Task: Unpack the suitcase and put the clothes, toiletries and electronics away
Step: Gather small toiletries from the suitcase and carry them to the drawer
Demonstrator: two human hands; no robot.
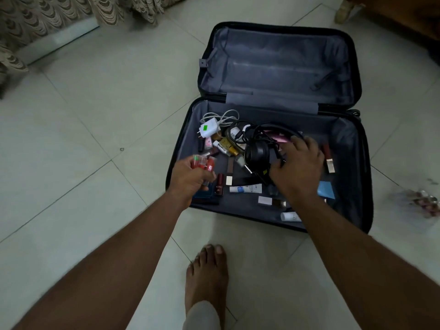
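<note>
Left hand [190, 177] grips a cluster of small red bottles [204, 163] at the near-left edge of the open suitcase [357, 163]. Right hand [297, 167] curls down onto the black headphones [258, 152] and their tangled cable. White charger [209, 129] lies beyond; tubes scattered around.

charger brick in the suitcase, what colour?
White, with a green sticker on its face: the charger brick, at the near half's far-left corner. Head view, the only one.
</note>
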